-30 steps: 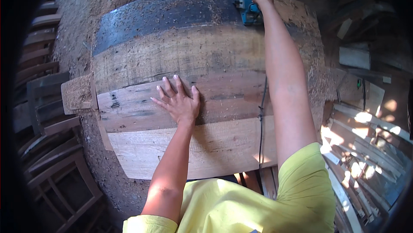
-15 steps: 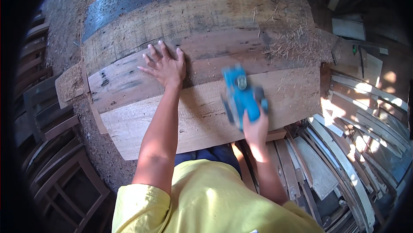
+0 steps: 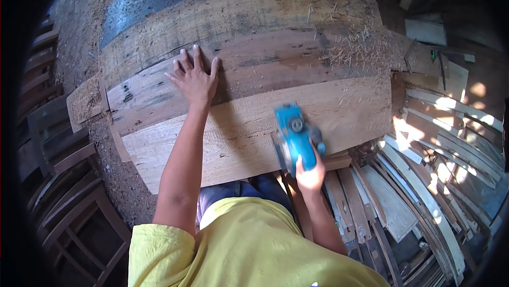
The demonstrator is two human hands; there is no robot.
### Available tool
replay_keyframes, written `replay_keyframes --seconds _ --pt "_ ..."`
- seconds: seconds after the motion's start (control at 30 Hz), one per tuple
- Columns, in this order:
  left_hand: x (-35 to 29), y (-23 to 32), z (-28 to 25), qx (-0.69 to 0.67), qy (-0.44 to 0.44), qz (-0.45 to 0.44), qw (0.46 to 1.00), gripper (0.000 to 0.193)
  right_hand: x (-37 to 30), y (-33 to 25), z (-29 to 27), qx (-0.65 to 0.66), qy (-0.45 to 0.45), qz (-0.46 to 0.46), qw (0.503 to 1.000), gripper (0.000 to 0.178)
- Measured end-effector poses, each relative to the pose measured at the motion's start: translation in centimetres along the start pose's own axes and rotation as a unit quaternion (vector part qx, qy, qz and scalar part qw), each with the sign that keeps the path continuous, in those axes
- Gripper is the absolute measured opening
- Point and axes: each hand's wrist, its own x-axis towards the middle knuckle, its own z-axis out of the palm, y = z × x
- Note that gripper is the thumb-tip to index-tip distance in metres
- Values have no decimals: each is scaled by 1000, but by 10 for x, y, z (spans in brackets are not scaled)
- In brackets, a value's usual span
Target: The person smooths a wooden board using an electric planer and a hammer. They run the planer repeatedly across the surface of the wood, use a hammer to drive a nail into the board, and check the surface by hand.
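A blue electric hand planer (image 3: 296, 134), slightly blurred, rests over the near pale board (image 3: 244, 128) close to its front edge. My right hand (image 3: 310, 171) is closed around the planer's rear handle. Farther left, my left hand (image 3: 198, 81) lies flat with fingers spread on the reddish-brown board (image 3: 265, 67) behind the pale one. Nothing is in that hand. The underside of the planer is hidden against the wood.
Wood shavings (image 3: 352, 48) cover the far right of the boards. A dark painted board (image 3: 175, 6) lies at the back. Wooden frames (image 3: 90, 234) stand at the left. Several stacked wood strips (image 3: 424, 191) fill the right side. A clamp-like tool (image 3: 437, 61) sits at the far right.
My right hand has drawn the planer back toward my body, nearer the front edge. My left hand appears slightly farther left and stays flat on the wood.
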Motion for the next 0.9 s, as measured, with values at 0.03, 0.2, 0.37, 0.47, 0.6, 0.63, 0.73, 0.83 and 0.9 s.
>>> replay_keyframes --seconds 0.03,0.2,0.37,0.47,0.6,0.63,0.73,0.83,0.9 --pt "0 -11 0 -4 0 25 1000 81 23 -16 9 -33 -17 83 996 61" --pt "2 -79 -6 -41 87 41 995 75 146 -86 67 -94 41 -61 993 49" --pt "-1 -100 -5 31 44 -54 997 78 269 -150 122 -128 58 -83 987 34" --pt "0 -97 -10 19 34 -57 998 78 347 -184 157 -120 73 -117 983 30" --pt "0 -97 -15 11 9 -70 997 80 429 -232 193 -121 101 -135 978 32" --pt "1 -97 -13 10 5 -71 997 81 458 -236 204 -113 116 -136 977 32" --pt "0 -96 -17 -2 11 -68 998 80 540 -255 236 -154 132 -118 972 38" --pt "1 -97 -15 -4 19 -68 997 81 607 -269 252 -161 125 -156 966 44" --pt "3 -91 -13 -11 20 -62 998 81 656 -260 246 -114 92 -194 970 32"
